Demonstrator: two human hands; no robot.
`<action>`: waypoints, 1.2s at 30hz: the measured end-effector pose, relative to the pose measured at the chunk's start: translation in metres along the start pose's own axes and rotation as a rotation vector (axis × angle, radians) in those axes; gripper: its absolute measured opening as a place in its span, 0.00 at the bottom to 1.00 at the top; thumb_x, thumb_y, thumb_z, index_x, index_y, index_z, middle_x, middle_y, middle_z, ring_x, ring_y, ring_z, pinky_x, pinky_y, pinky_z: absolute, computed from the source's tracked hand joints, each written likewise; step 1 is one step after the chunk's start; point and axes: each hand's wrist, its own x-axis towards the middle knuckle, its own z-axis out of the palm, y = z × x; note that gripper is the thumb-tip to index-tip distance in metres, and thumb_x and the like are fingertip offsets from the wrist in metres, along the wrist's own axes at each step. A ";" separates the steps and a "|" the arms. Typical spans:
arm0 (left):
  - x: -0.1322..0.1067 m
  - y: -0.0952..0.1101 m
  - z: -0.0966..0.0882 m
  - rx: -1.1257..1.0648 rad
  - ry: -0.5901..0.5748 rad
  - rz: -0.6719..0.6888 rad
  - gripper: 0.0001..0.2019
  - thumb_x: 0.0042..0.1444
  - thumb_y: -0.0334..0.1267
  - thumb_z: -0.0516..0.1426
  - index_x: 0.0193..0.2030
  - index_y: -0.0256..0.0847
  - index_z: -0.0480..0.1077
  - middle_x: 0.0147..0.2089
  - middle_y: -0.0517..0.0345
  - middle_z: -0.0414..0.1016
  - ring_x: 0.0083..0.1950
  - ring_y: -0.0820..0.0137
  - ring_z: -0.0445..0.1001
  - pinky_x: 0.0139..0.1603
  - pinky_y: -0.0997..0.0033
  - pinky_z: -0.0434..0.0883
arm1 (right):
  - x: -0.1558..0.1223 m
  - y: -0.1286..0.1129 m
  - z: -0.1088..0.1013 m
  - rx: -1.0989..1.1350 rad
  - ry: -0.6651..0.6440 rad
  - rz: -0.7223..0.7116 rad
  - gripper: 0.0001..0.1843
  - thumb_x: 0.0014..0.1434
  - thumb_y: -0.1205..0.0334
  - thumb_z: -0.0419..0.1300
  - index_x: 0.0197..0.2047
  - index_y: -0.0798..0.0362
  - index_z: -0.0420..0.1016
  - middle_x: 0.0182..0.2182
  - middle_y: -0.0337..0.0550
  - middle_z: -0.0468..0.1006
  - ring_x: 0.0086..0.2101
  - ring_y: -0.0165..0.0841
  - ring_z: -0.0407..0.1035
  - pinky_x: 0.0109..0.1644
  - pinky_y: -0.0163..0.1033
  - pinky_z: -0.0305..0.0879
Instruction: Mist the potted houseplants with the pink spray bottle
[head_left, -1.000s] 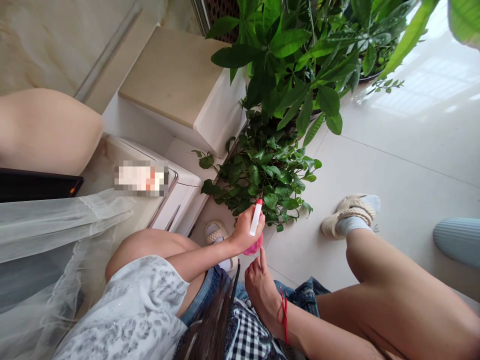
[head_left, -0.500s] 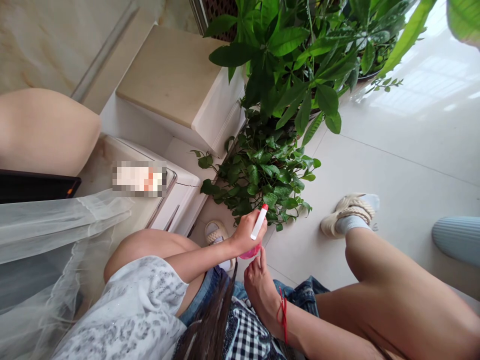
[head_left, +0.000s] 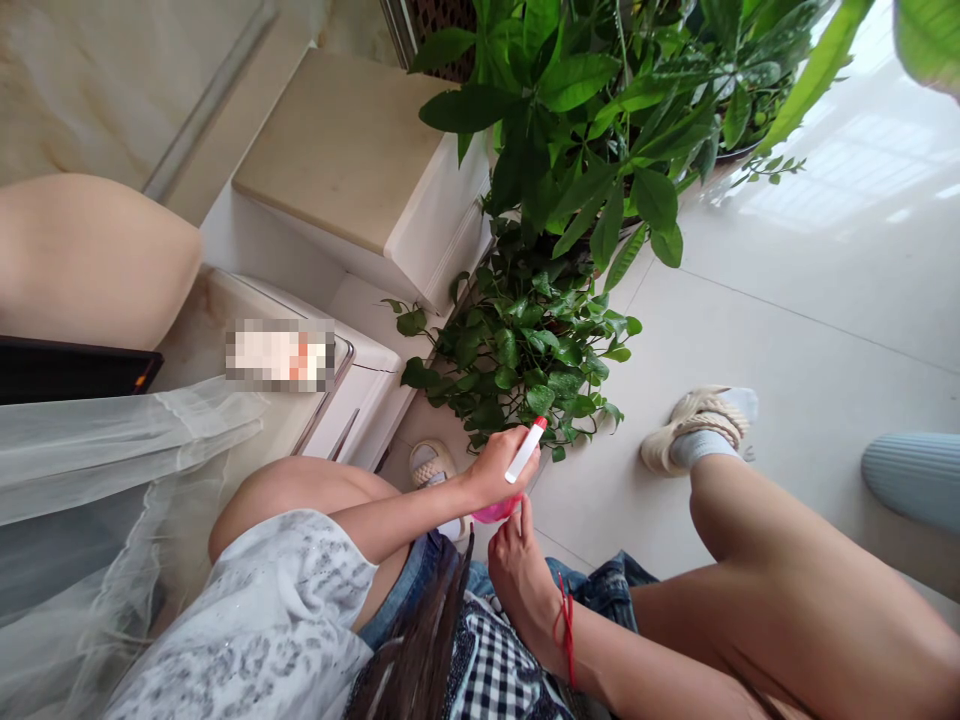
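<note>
My left hand [head_left: 501,470] reaches across from the left with its fingers closed around a white marker [head_left: 523,455], whose red end points up and to the right. My right hand [head_left: 517,565], with a red string bracelet [head_left: 566,635] on its wrist, is just below. Its fingertips are closed at the edge of a pink, see-through rounded thing [head_left: 493,512] with a redder rim. That pink thing lies between the two hands, partly covered by the left one, so its kind is unclear.
Leafy potted plants [head_left: 525,340] stand just beyond my hands. A white cabinet [head_left: 352,395] and a step-like box [head_left: 337,150] are on the left, near a sheer curtain [head_left: 112,450]. At the right, a ribbed light-blue object [head_left: 915,480] stands on the tiled floor [head_left: 780,320].
My left hand and the marker have shifted slightly right, and the marker leans a little more. A bit more of the pink thing shows below it. My right hand stays nearly still.
</note>
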 end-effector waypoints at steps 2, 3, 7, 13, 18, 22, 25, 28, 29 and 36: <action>0.001 0.000 0.000 0.001 -0.005 0.026 0.03 0.61 0.35 0.56 0.38 0.41 0.70 0.34 0.56 0.76 0.34 0.69 0.73 0.40 0.70 0.70 | 0.000 0.000 0.002 0.018 0.013 0.008 0.25 0.61 0.73 0.58 0.60 0.65 0.80 0.60 0.66 0.77 0.65 0.59 0.67 0.74 0.69 0.56; 0.001 0.000 0.000 -0.001 -0.007 0.042 0.03 0.61 0.34 0.56 0.39 0.41 0.71 0.36 0.55 0.77 0.36 0.69 0.74 0.42 0.70 0.70 | 0.001 0.000 0.002 0.024 0.009 0.008 0.24 0.61 0.73 0.58 0.59 0.65 0.81 0.59 0.66 0.78 0.65 0.59 0.68 0.74 0.69 0.56; 0.001 0.001 0.000 0.011 -0.038 0.077 0.04 0.62 0.35 0.55 0.40 0.41 0.70 0.38 0.53 0.78 0.38 0.67 0.75 0.43 0.69 0.71 | 0.001 0.000 0.002 0.049 -0.031 0.008 0.23 0.63 0.73 0.56 0.58 0.64 0.81 0.56 0.66 0.81 0.63 0.56 0.71 0.75 0.69 0.53; 0.000 0.001 0.000 0.054 -0.079 0.028 0.05 0.64 0.37 0.55 0.37 0.41 0.68 0.35 0.56 0.75 0.35 0.68 0.73 0.41 0.71 0.69 | 0.000 0.001 0.005 0.071 0.013 -0.017 0.23 0.62 0.73 0.56 0.58 0.67 0.81 0.57 0.69 0.79 0.63 0.58 0.71 0.73 0.72 0.54; -0.002 -0.004 0.003 0.036 -0.118 0.073 0.02 0.62 0.35 0.56 0.39 0.41 0.69 0.38 0.55 0.77 0.39 0.67 0.75 0.44 0.70 0.69 | 0.000 0.002 0.000 0.066 -0.051 -0.032 0.24 0.64 0.72 0.54 0.60 0.69 0.78 0.59 0.72 0.77 0.65 0.59 0.67 0.73 0.72 0.55; -0.006 -0.008 0.006 0.070 -0.141 0.052 0.01 0.60 0.33 0.56 0.36 0.41 0.67 0.36 0.55 0.75 0.37 0.67 0.73 0.41 0.70 0.67 | 0.000 0.002 0.000 0.065 -0.058 -0.028 0.24 0.64 0.71 0.55 0.61 0.68 0.78 0.60 0.71 0.76 0.65 0.60 0.68 0.72 0.73 0.55; -0.008 -0.009 0.007 0.108 -0.172 0.014 0.04 0.60 0.32 0.56 0.34 0.42 0.64 0.33 0.57 0.73 0.35 0.68 0.71 0.39 0.70 0.66 | 0.000 0.002 0.005 0.060 -0.017 -0.008 0.24 0.63 0.70 0.57 0.60 0.68 0.79 0.59 0.71 0.76 0.64 0.60 0.68 0.72 0.73 0.54; -0.009 -0.011 0.010 0.105 -0.187 0.027 0.03 0.61 0.34 0.56 0.36 0.42 0.65 0.37 0.56 0.74 0.38 0.67 0.73 0.42 0.69 0.68 | -0.001 0.001 0.012 0.053 0.028 0.010 0.24 0.62 0.71 0.58 0.59 0.67 0.80 0.59 0.69 0.77 0.64 0.59 0.68 0.74 0.71 0.53; -0.009 -0.011 0.011 0.097 -0.181 0.034 0.02 0.61 0.34 0.56 0.37 0.42 0.65 0.39 0.55 0.75 0.40 0.66 0.73 0.44 0.68 0.69 | -0.001 0.000 0.013 0.045 0.043 0.011 0.24 0.61 0.71 0.58 0.59 0.66 0.80 0.59 0.68 0.77 0.64 0.59 0.68 0.74 0.70 0.53; -0.027 -0.018 0.024 0.155 -0.090 -0.049 0.03 0.61 0.31 0.53 0.38 0.43 0.62 0.40 0.51 0.73 0.43 0.62 0.73 0.47 0.63 0.70 | -0.009 -0.002 0.027 0.019 0.216 0.058 0.23 0.60 0.73 0.58 0.56 0.60 0.84 0.58 0.63 0.80 0.63 0.54 0.71 0.75 0.57 0.58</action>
